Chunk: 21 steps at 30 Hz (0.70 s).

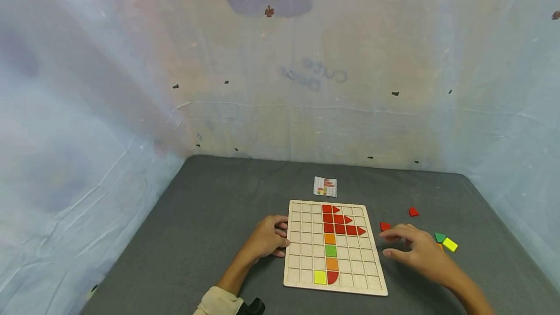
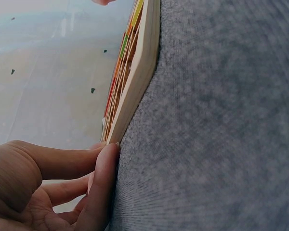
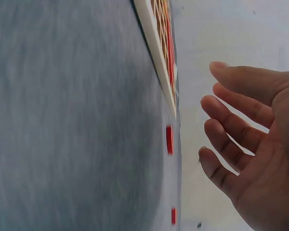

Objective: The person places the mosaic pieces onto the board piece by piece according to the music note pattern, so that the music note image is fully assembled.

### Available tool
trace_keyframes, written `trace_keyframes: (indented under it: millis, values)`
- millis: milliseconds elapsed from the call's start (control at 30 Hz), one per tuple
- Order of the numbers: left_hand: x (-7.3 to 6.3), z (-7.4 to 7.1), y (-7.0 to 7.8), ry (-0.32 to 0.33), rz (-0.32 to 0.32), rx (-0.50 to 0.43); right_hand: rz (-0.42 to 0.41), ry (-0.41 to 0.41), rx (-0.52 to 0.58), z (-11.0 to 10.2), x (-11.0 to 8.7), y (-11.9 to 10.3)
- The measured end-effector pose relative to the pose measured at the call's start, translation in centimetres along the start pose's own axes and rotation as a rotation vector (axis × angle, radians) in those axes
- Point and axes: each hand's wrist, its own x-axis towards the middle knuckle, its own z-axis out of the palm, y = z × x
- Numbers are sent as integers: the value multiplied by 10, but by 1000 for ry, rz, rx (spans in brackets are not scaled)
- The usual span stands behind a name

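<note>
A pale wooden grid board [image 1: 302, 249] lies on the grey table, bearing red, orange, green and yellow pieces. My left hand [image 1: 264, 237] rests at its left side, fingers loosely bent. In the left wrist view the left hand's fingertips [image 2: 106, 159] touch the board's edge [image 2: 139, 82]. To the right of the board my right hand [image 1: 415, 249] hovers above the table, holding nothing, fingers apart and slightly bent. Just beyond its fingertips is a red piece [image 1: 385, 226]. The right wrist view shows the right hand [image 3: 255, 130] well apart from that red piece [image 3: 169, 139].
Behind the board lies a small pattern card [image 1: 325, 186]. Another red piece [image 1: 413, 212] sits farther right. Beyond my right hand are a green piece [image 1: 439, 237], a yellow piece [image 1: 450, 244] and a partly hidden orange piece [image 1: 440, 246]. Pale curtains [image 1: 280, 125] enclose the table.
</note>
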Motion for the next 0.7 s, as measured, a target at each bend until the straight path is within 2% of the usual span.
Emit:
trace_keyframes:
  millis: [167, 267, 433, 700]
  values:
    - [0, 0, -1, 3, 3, -1, 8, 68, -40, -10, -7, 21]
    - [0, 0, -1, 3, 4, 0, 63, 72, -60, -18, -10, 30]
    - [1, 1, -2, 5, 1, 3, 170, 43, -74, -32, -15, 47]
    - [1, 1, -1, 4, 2, 7, 262, -22, -88, -46, -19, 71]
